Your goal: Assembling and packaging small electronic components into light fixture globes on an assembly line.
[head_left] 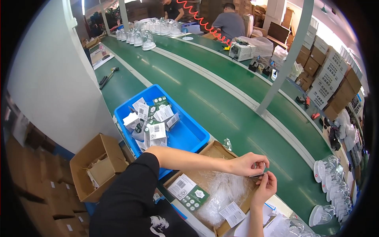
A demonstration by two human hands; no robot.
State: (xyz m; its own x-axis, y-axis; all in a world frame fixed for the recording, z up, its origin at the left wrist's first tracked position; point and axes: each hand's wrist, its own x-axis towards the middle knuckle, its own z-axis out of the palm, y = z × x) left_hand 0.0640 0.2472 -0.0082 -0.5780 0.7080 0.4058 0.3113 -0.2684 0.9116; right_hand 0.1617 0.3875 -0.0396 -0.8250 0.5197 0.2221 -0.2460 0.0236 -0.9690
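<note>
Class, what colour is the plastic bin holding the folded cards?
The plastic bin is bright blue, best seen in the head view.

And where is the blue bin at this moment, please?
In the head view, the blue bin sits left of centre, between the open brown box to its left and the green belt, partly behind the left forearm.

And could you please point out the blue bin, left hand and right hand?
Blue bin (184, 134): head view, bare inside bottom.
Left hand (246, 164): head view, its back.
Right hand (265, 189): head view, its middle.
</note>
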